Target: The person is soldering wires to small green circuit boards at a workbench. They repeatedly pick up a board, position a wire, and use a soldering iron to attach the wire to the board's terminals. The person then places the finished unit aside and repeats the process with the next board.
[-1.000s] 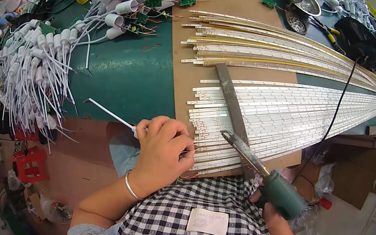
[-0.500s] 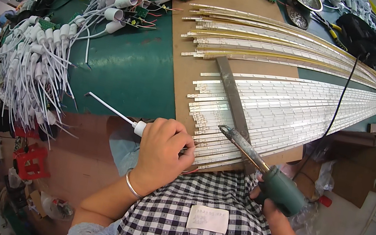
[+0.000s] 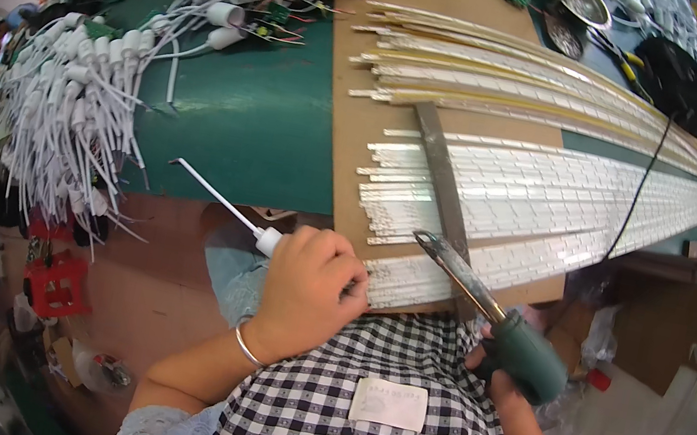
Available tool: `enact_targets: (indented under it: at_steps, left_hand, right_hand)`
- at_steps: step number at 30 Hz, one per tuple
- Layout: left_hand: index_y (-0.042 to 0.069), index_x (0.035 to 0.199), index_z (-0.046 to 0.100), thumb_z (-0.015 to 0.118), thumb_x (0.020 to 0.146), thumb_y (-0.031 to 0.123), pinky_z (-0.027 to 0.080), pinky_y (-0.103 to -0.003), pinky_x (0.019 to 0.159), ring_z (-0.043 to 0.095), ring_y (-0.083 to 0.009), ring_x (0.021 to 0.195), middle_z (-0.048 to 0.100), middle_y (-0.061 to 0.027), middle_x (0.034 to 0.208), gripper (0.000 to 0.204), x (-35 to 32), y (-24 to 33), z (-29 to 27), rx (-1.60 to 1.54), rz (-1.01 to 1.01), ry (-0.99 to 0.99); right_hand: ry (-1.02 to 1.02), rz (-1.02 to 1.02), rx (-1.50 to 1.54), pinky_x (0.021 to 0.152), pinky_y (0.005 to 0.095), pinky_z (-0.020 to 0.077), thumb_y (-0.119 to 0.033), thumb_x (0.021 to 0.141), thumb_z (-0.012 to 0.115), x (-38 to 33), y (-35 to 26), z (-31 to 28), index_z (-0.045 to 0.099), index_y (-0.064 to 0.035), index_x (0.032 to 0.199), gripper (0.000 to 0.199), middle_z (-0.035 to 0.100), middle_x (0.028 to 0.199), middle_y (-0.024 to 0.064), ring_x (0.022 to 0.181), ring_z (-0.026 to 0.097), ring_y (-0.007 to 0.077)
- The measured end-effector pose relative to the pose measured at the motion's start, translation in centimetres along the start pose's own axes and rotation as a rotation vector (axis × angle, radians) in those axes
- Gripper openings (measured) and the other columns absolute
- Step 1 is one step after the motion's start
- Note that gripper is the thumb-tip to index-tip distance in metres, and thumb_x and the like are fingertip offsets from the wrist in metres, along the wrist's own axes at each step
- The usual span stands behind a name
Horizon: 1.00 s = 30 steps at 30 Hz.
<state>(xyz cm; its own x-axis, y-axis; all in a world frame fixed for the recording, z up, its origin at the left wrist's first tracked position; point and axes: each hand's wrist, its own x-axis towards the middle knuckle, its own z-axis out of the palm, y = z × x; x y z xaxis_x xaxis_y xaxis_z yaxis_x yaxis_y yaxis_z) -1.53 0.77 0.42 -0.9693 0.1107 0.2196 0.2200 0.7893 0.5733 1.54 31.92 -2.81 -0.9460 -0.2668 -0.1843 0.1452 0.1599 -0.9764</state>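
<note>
My left hand (image 3: 309, 290) is closed round a white plastic end cap (image 3: 268, 241), from which a white cable (image 3: 217, 196) sticks out to the left. The fingertips sit by the near left ends of the LED strips (image 3: 413, 275), and what they pinch there is hidden. On my right, a soldering iron (image 3: 482, 304) with a thick dark green handle is gripped in my right hand (image 3: 500, 375), mostly covered by that handle. Its tip points up and left, over the strips. A flat metal bar (image 3: 444, 178) lies across the strips.
Yellow-edged strips (image 3: 486, 69) fan out farther back on a brown board (image 3: 346, 152). White caps with cables (image 3: 77, 91) are heaped at the left of the green table (image 3: 244, 125), below sockets with green circuit boards (image 3: 235, 16). A black cord (image 3: 644, 181) crosses the strips. Pliers (image 3: 623, 61) lie far right.
The view has shifted slightly, so the table things appear a little to the right. Both hands keep their holds, and the soldering iron stays in nearly the same place.
</note>
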Motion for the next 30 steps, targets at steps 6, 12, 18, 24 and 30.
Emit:
enact_targets:
  at_steps: [6, 12, 18, 24, 30]
  left_hand:
    - [0.011, 0.074, 0.062, 0.075, 0.069, 0.010, 0.040, -0.036, 0.071, 0.052, -0.0240, 0.083, 0.057, -0.0021, 0.090, 0.014, 0.0, 0.0, -0.6, 0.001, 0.026, -0.041]
    - [0.010, 0.079, 0.066, 0.072, 0.076, 0.021, 0.043, -0.037, 0.072, 0.057, -0.0269, 0.079, 0.061, -0.0059, 0.081, 0.013, 4.6, -3.0, -5.2, 0.044, 0.094, -0.281]
    - [0.012, 0.088, 0.066, 0.074, 0.074, 0.012, 0.043, -0.039, 0.076, 0.056, -0.0243, 0.087, 0.058, -0.0014, 0.089, 0.016, 13.5, -14.9, -7.0, 0.643, 0.202, 0.389]
    - [0.017, 0.089, 0.067, 0.074, 0.075, 0.015, 0.039, -0.037, 0.082, 0.054, -0.0195, 0.094, 0.058, 0.0042, 0.091, 0.016, 16.4, -18.1, -6.1, 0.796, 0.339, 0.326]
    - [0.014, 0.087, 0.066, 0.070, 0.079, 0.016, 0.037, -0.040, 0.082, 0.056, -0.0233, 0.090, 0.062, 0.0005, 0.087, 0.009, 14.2, -14.2, -6.1, 0.469, 0.370, 0.223]
  right_hand:
    - [-0.069, -0.147, 0.018, 0.062, 0.0276, 0.0471, -0.049, 0.094, 0.055, 1.2, -0.2, 0.4, 0.055, -0.0030, 0.122, 0.054, 0.064, 0.068, 0.0097, 0.062, 0.061, 0.0167]
    - [0.007, 0.005, 0.058, 0.062, 0.0267, 0.0473, -0.044, 0.095, 0.052, 0.9, -1.0, 0.6, 0.054, -0.0008, 0.123, 0.051, 0.064, 0.069, 0.0101, 0.063, 0.061, 0.0167]
    - [-0.024, -0.076, 0.105, 0.063, 0.0266, 0.0483, -0.045, 0.094, 0.055, 1.3, -0.8, 0.5, 0.049, 0.0024, 0.127, 0.058, 0.065, 0.073, 0.0111, 0.065, 0.061, 0.0176]
    - [0.013, -0.041, 0.164, 0.067, 0.0289, 0.0499, -0.053, 0.091, 0.059, 1.1, -0.5, 0.6, 0.048, 0.0038, 0.129, 0.069, 0.065, 0.074, 0.0111, 0.068, 0.062, 0.0182]
    - [0.017, -0.016, 0.137, 0.068, 0.0293, 0.0505, -0.055, 0.089, 0.060, 1.0, -0.8, 0.7, 0.049, 0.0044, 0.128, 0.072, 0.065, 0.076, 0.0109, 0.068, 0.062, 0.0182]
